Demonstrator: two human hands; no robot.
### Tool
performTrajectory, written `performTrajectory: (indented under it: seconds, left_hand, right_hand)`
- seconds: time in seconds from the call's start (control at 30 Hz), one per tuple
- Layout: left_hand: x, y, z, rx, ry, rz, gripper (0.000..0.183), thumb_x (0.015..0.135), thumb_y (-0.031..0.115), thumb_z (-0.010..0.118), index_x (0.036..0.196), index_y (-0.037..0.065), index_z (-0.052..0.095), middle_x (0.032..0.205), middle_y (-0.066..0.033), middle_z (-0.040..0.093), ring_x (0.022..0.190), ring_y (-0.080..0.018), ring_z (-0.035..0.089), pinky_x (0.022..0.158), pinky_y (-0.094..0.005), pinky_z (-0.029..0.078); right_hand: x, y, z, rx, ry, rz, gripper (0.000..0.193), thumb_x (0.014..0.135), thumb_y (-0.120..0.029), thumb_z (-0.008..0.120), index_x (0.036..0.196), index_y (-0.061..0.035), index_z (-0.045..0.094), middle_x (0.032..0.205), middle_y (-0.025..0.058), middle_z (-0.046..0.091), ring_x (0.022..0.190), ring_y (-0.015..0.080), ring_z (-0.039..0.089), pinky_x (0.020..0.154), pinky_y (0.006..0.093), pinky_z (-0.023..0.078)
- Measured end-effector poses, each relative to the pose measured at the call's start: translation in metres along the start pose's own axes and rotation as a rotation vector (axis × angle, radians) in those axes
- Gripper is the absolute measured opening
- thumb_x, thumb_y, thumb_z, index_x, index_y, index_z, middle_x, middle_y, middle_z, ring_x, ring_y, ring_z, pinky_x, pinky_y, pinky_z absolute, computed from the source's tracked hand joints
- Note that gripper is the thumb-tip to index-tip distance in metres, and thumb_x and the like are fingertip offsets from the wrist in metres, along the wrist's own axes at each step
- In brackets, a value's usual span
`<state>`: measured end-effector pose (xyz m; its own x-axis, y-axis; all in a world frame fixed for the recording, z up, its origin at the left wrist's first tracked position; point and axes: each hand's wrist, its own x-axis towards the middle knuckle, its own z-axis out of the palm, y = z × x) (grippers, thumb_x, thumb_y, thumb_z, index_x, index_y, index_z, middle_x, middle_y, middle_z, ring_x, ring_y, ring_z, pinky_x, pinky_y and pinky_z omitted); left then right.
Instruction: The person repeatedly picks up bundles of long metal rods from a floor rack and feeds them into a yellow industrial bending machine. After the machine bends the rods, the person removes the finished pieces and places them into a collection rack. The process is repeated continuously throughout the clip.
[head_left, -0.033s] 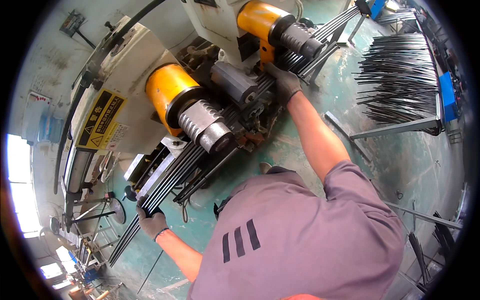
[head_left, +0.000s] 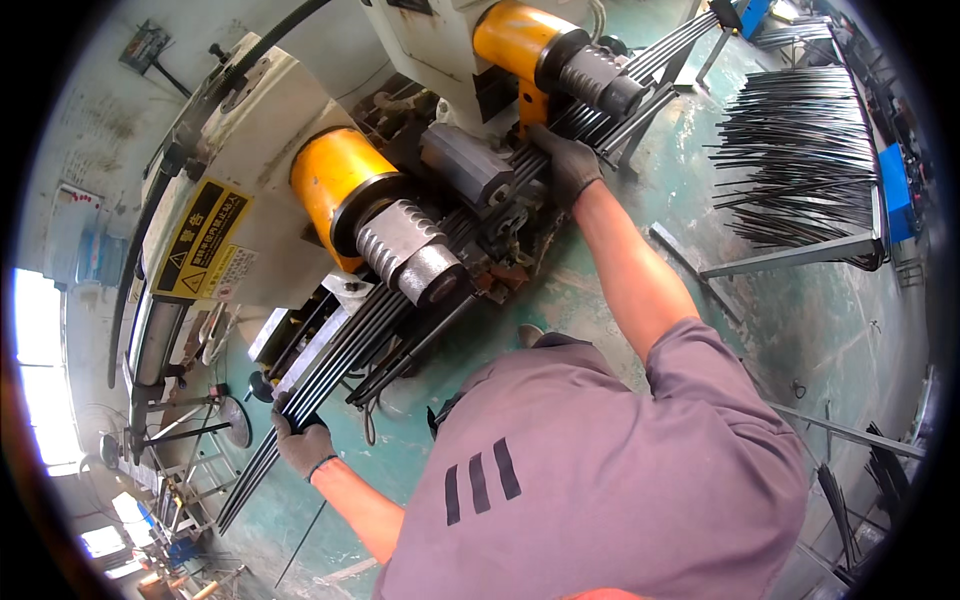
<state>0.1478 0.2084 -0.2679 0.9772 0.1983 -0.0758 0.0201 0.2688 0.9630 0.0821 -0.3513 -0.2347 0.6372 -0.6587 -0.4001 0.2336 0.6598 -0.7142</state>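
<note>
A bundle of long, thin dark metal rods [head_left: 345,355] runs slantwise under the machine heads, from lower left to upper right. My left hand [head_left: 303,445], in a grey glove, is closed round the rods near their lower left end. My right hand [head_left: 572,168], gloved the same way, grips the rods farther along, just below the far head. Its fingertips are partly hidden among the rods. Between my hands sit a yellow cylinder with a ribbed metal end [head_left: 345,190] and a dark grey motor-like block [head_left: 465,165]. Another yellow cylinder [head_left: 530,42] stands beyond my right hand.
A rack [head_left: 790,257] at the right holds a large pile of dark rods [head_left: 795,155]. A pale machine body [head_left: 265,140] with a yellow warning label [head_left: 205,240] rises at the left. A round-plate stand [head_left: 235,422] is near the rods' left end. Metal bars [head_left: 850,432] lie lower right.
</note>
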Motion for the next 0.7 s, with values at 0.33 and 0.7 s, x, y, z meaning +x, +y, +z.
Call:
performTrajectory:
  seconds: [0.33,0.7]
  left_hand:
    - [-0.013,-0.025,0.054,0.089,-0.107,0.027,0.034,0.105,0.018,0.041,0.121,-0.005,0.060,0.117,-0.0125,0.064,0.109,-0.0182,0.059,0.102,-0.0304,0.043]
    - [-0.015,-0.006,0.049,-0.556,0.158,-0.194,0.033,0.103,0.019,0.042,0.121,-0.004,0.057,0.118,-0.0147,0.064,0.114,-0.0256,0.059,0.106,-0.0390,0.043]
  right_hand:
    - [-0.002,0.033,0.005,-0.034,0.074,-0.028,0.032,0.080,-0.014,0.076,0.106,0.0018,0.066,0.094,0.0083,0.069,0.079,0.0208,0.067,0.071,0.0338,0.053]
    - [0.053,0.009,-0.039,0.025,-0.027,-0.028,0.030,0.087,-0.015,0.070,0.112,0.0013,0.064,0.098,0.0104,0.069,0.086,0.0241,0.067,0.076,0.0371,0.056]
